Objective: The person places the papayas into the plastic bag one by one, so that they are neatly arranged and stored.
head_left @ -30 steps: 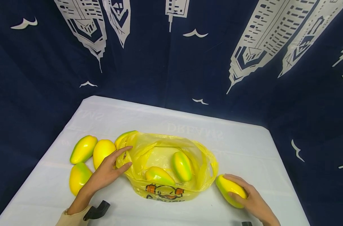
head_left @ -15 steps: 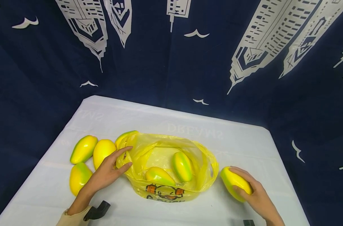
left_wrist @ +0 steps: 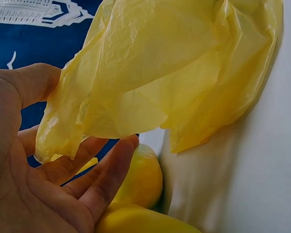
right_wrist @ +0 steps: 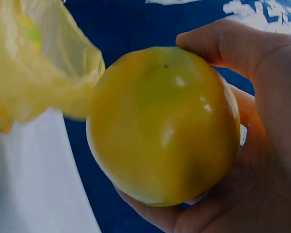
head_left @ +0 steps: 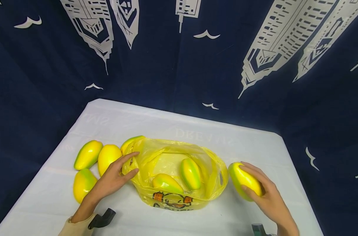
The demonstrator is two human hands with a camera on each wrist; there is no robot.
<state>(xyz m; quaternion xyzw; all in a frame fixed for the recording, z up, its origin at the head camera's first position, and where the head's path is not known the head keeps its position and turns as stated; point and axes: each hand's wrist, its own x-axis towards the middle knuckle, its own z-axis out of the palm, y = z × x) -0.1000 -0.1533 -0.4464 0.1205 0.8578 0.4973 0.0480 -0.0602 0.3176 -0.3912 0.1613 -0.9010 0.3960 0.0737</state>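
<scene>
A yellow plastic bag (head_left: 173, 201) with a printed cartoon face stands with its mouth wide, two yellow-green mangoes (head_left: 190, 173) inside. My left hand (head_left: 114, 178) holds the bag's left edge, thumb and fingers on either side of the thin film in the left wrist view. Right of the bag, my right hand (head_left: 265, 190) grips another mango (head_left: 244, 180), thumb and fingers spread round its sides. That mango (right_wrist: 160, 126) fills the middle of the right wrist view, raised over the table, its tip near the bag's right handle.
Several loose mangoes (head_left: 88, 155) lie left of the bag, one partly behind its back left corner. A white cloth covers the table (head_left: 255, 141). Behind hangs a dark blue curtain (head_left: 167, 72) with white building prints. Black wrist mounts (head_left: 102, 218) sit near the forearms.
My right hand has lifted the mango off the table and moved it up and away from the front edge, beside the bag. My left hand and the bag stay put.
</scene>
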